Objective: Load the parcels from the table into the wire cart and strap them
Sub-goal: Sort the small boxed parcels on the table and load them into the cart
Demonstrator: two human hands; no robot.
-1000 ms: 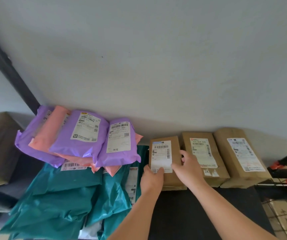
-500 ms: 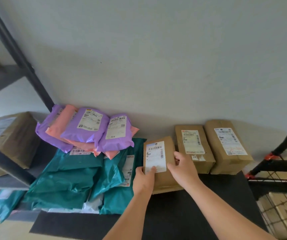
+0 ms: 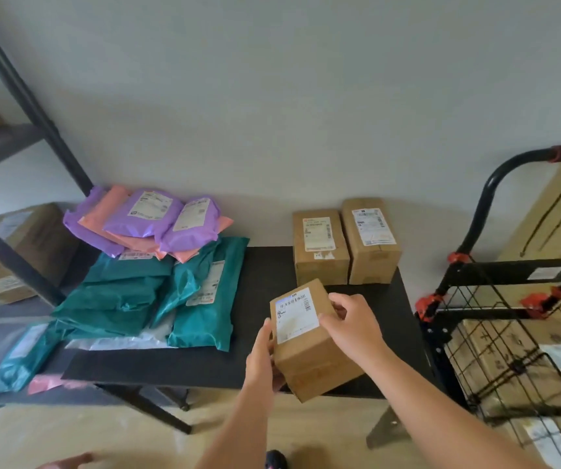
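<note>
Both hands clamp the labelled cardboard box (image 3: 309, 336) at lower centre: left hand (image 3: 262, 360) on its side, right hand (image 3: 353, 319) over the top. Looks stiff, light; side grip suits, wire cart (image 3: 509, 333) at right.

Plain pale grey wall (image 3: 272, 96), black metal shelving rack (image 3: 1, 147) at left, light, perhaps wooden floor (image 3: 69, 434), soft even light

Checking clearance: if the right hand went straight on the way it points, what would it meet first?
The cardboard box that the right hand grips; beyond it, bare table, then probably the teal bags, though depth is unclear.
</note>
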